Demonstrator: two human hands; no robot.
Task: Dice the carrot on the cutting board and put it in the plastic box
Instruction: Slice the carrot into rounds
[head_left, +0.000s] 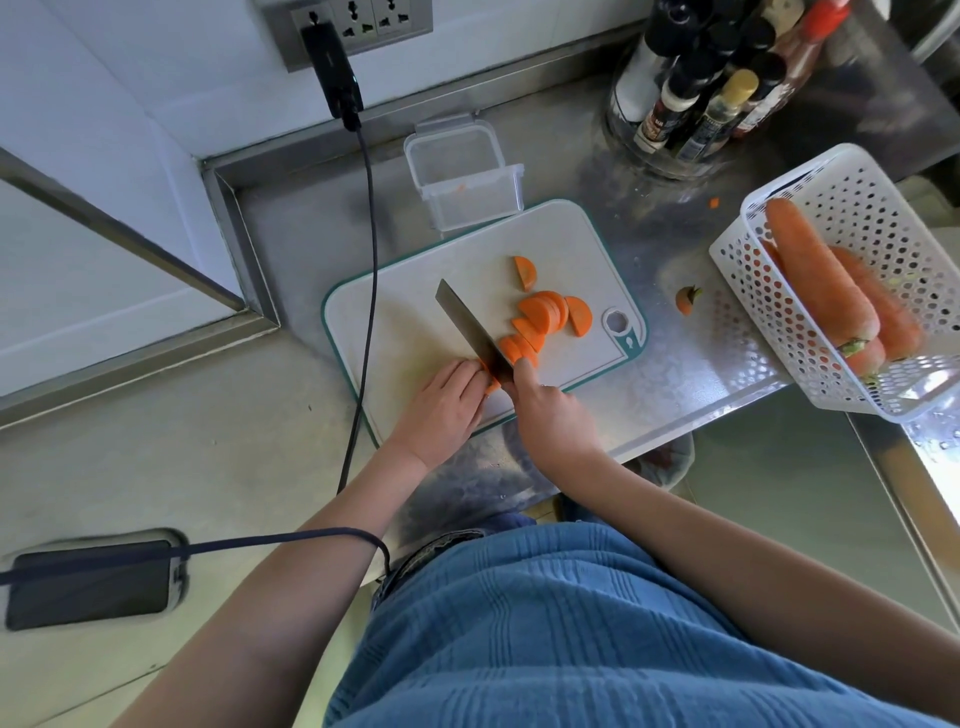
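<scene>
A white cutting board (415, 291) with a teal rim lies on the steel counter. Half-moon carrot slices (545, 314) are spread across its right part, one slice (524, 272) apart from the rest. My right hand (550, 410) grips the handle of a cleaver (467, 327), whose blade comes down at the near end of the slices. My left hand (441, 405) holds a small remaining carrot piece (492, 384) with curled fingers, just left of the blade. The clear plastic box (464, 174) stands open behind the board, with only a tiny orange scrap in it.
A white perforated basket (852, 197) with whole carrots sits at the right, overhanging the counter edge. A carrot top (687, 300) lies beside the board. A round rack of condiment bottles (696, 88) stands at the back right. A charger cable (370, 249) crosses the board's left edge.
</scene>
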